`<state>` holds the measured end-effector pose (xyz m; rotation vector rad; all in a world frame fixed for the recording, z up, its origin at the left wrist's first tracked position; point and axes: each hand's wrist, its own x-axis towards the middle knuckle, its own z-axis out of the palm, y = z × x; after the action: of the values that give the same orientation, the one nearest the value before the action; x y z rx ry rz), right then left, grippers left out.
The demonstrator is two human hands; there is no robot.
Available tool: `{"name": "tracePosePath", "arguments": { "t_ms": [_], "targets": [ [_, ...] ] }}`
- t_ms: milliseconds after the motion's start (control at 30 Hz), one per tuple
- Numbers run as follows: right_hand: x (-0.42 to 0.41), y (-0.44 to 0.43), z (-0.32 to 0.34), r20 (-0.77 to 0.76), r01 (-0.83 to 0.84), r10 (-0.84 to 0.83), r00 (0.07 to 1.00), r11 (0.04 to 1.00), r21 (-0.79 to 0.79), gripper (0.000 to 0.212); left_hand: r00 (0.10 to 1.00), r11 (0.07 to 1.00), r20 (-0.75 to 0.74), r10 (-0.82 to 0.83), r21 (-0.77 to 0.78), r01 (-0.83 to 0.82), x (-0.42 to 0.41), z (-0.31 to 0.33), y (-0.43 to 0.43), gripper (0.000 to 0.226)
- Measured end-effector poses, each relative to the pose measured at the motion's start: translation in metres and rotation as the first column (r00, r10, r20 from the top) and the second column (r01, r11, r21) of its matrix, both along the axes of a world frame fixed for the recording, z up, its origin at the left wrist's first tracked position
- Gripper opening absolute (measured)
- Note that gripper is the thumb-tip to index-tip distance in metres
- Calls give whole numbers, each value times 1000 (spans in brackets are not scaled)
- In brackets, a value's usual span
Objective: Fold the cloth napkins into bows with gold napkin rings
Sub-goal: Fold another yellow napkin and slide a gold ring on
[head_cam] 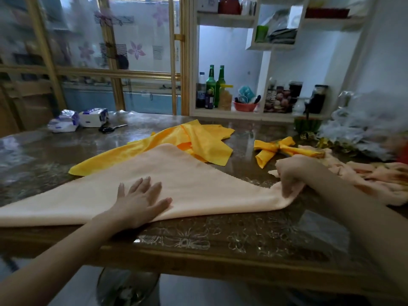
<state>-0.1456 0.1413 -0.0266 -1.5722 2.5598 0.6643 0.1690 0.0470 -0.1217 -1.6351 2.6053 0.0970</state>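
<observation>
A peach cloth napkin [198, 184] lies folded into a wide triangle on the glass-topped table [220, 239]. My left hand [141, 199] rests flat on its near edge, fingers spread. My right hand [293, 175] pinches the napkin's right corner, lifting it a little. Behind the peach napkin lie loose yellow satin napkins [198, 140]. A finished yellow bow [278, 150] with a gold ring at its middle sits to the right. More gold napkin rings [308, 135] lie further back right.
A heap of peach cloths [375, 180] lies at the right edge. Scissors [110, 128] and tissue packs [88, 119] sit at the back left. Crumpled clear plastic [364, 124] is at the back right. Bottles [215, 89] and jars fill the shelf behind.
</observation>
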Motion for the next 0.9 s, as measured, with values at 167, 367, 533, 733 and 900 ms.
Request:
{"name": "tracePosePath", "arguments": {
  "t_ms": [167,367,533,733,900],
  "targets": [
    [84,-18,-29,156,-348,506,848,756,-555,25,996,997,-74,-55,-59,50,-20,11,16,62],
    [155,-39,-92,367,-414,643,672,738,-533,48,995,998,-76,-62,12,64,-15,-1,23,53],
    [148,-41,-89,334,-428,553,763,820,-379,62,996,999,-85,21,37,-18,31,2,16,52],
    [158,-42,-87,299,-465,567,768,814,-349,74,948,953,-99,303,12,-304,156,-4,4,50],
    [163,-40,-89,309,-467,569,762,813,-347,75,819,818,16,574,-66,-572,239,-2,-10,54]
  ]
}}
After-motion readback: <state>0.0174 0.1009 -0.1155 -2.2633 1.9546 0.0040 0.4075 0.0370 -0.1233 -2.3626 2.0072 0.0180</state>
